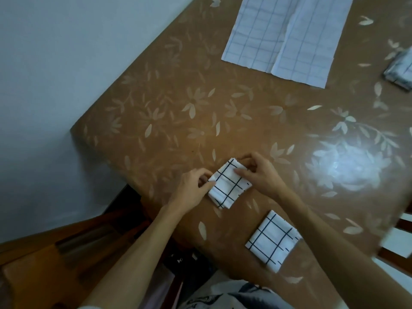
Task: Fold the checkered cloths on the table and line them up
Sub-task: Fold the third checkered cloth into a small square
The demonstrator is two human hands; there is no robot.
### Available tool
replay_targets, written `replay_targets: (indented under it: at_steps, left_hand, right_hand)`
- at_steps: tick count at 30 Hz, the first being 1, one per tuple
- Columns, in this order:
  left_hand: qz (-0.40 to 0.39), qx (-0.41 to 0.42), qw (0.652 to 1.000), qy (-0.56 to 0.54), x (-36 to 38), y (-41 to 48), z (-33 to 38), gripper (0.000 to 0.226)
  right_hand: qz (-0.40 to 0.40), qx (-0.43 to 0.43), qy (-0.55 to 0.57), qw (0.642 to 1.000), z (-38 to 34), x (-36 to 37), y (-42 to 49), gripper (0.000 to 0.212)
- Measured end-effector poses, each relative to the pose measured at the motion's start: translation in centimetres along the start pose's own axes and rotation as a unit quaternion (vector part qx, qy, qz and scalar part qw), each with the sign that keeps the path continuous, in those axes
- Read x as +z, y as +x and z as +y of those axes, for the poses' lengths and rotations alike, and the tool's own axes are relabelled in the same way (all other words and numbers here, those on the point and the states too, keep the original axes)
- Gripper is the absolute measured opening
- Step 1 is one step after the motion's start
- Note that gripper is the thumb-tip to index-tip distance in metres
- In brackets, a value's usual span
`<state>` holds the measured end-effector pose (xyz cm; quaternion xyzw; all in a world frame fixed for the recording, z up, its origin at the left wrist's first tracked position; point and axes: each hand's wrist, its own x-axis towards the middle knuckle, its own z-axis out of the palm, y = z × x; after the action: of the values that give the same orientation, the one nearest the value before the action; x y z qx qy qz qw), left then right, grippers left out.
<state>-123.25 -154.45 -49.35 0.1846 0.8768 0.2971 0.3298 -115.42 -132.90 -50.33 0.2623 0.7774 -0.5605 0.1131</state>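
Mid-fold, centre of frame. Folded checkered cloth (229, 185) flat on table (178, 108), already down to a small square of several layers. Pinched at its left corner by left hand (192, 188), fingers curled in on the edge, narrow grip. Pinched along the upper right edge by right hand (259, 172), thumb and fingertips closed on the top layers. Grips at opposite edges, probably to square up the stack and stop layers springing open. Looks like a final tidy of this fold, or readying to shift it into line.

Second folded cloth (273, 240) lower right of centre, beneath the right forearm, well apart from the held one, untouched. Similar size and tilt, likely start of the row.

Unfolded checkered cloth (289, 36) at top of frame, spread flat with a long crease down the middle, far from both hands. Possibly two sheets overlapping; cannot tell. Not yet folded.

Another bundle (400, 70) at right edge, cut off and blurred; unclear whether checkered.

Rough progress: two small squares done or nearly, at least one large cloth left. Next, by judgement: set held square beside the second one, edges matched. Risk: top layers sliding on the glossy tabletop on release.
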Motion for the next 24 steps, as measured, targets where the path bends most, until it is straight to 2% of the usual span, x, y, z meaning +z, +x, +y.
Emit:
replay_targets:
  at_steps: [3,8,11,14,17,19,22,24]
  left_hand:
    - [-0.04,-0.006,0.996,-0.084,2.4,0.4,2.8,0.018]
    - [-0.08,0.028,0.995,-0.057,7.5,1.3,7.4,0.041]
    - [-0.066,0.093,0.993,0.029,9.7,1.7,9.4,0.045]
    - [-0.018,0.208,0.967,0.145,11.3,1.9,10.2,0.045]
    - [0.005,0.322,0.909,0.266,12.3,1.9,10.0,0.048]
    - [0.008,0.366,0.878,0.307,12.6,2.1,9.3,0.049]
    - [0.018,0.379,0.859,0.344,12.7,2.0,8.7,0.039]
    - [0.014,0.372,0.845,0.383,12.7,1.6,8.9,0.037]
  right_hand:
    - [0.059,0.03,0.022,0.998,1.2,-3.0,-0.9,0.027]
    - [0.147,0.05,-0.014,0.988,4.0,-7.4,-1.9,0.026]
    - [0.182,0.051,-0.068,0.98,5.4,-8.9,-2.9,0.023]
    - [0.213,0.045,-0.125,0.968,6.5,-9.3,-4.0,0.023]
    - [0.283,-0.018,-0.313,0.906,7.5,-7.5,-5.1,0.035]
    - [0.261,-0.061,-0.373,0.888,8.1,-5.6,-5.5,0.048]
    - [0.129,-0.121,-0.417,0.892,10.4,-3.6,-6.3,0.072]
    - [0.085,-0.119,-0.424,0.894,11.5,-3.7,-6.6,0.082]
